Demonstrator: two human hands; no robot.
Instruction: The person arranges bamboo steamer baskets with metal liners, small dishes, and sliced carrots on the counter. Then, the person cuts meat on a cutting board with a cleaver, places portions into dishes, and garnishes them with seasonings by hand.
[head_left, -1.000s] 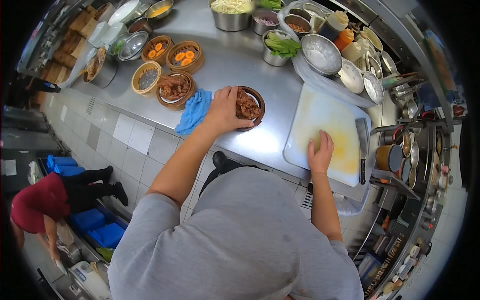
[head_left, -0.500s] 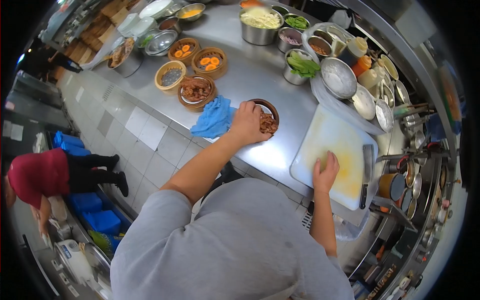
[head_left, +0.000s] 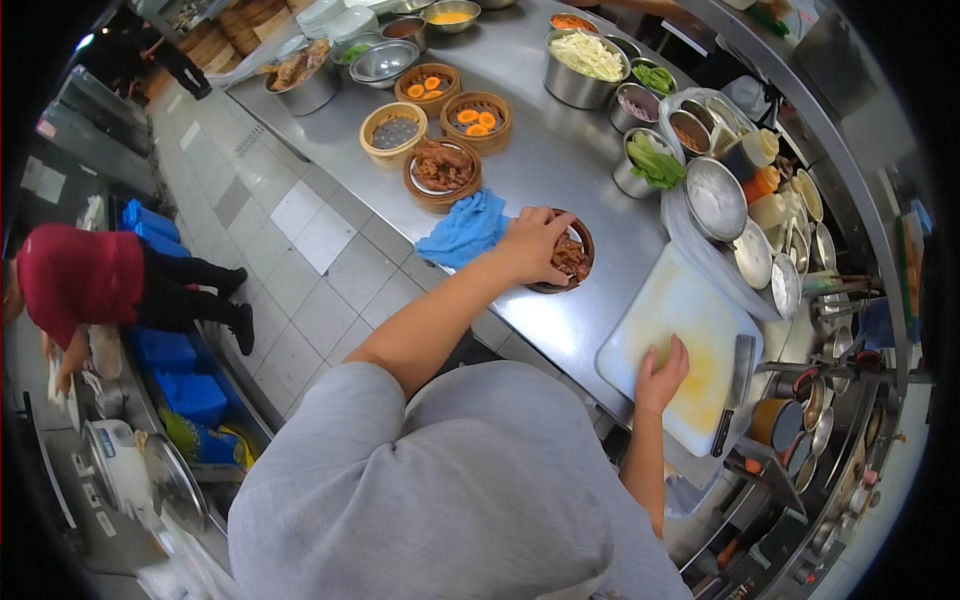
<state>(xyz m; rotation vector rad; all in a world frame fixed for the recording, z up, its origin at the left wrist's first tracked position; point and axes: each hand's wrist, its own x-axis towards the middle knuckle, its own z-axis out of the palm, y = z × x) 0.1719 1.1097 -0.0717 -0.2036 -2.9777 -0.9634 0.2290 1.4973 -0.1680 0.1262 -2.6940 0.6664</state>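
Observation:
My left hand [head_left: 535, 247] grips a small dark-rimmed bamboo steamer [head_left: 585, 238], fingers over its rim and thumb on the near side. Pieces of brown braised meat [head_left: 571, 260] lie in it, partly covered by the hand. A crumpled blue cloth [head_left: 465, 228] lies just left of that hand. Another bamboo steamer [head_left: 432, 200], filled with similar brown food, stands behind the cloth. My right hand [head_left: 662, 375] is open, its fingers loosely spread over the stained white cutting board [head_left: 640, 310]. Along the board's right side lies a black-handled knife [head_left: 738, 390].
Bamboo steamers with orange slices [head_left: 476, 122] and an unfilled steamer [head_left: 392, 135] stand farther back. A pot of shredded cabbage [head_left: 585, 70], a pot of greens [head_left: 650, 162], bowls and sauce bottles [head_left: 758, 150] line the far side. A person in a red shirt [head_left: 80, 280] bends at the left counter.
The view has shifted, so the table appears farther right. My left hand stays on the steamer and my right hand stays over the board. The person in red has moved their arms slightly.

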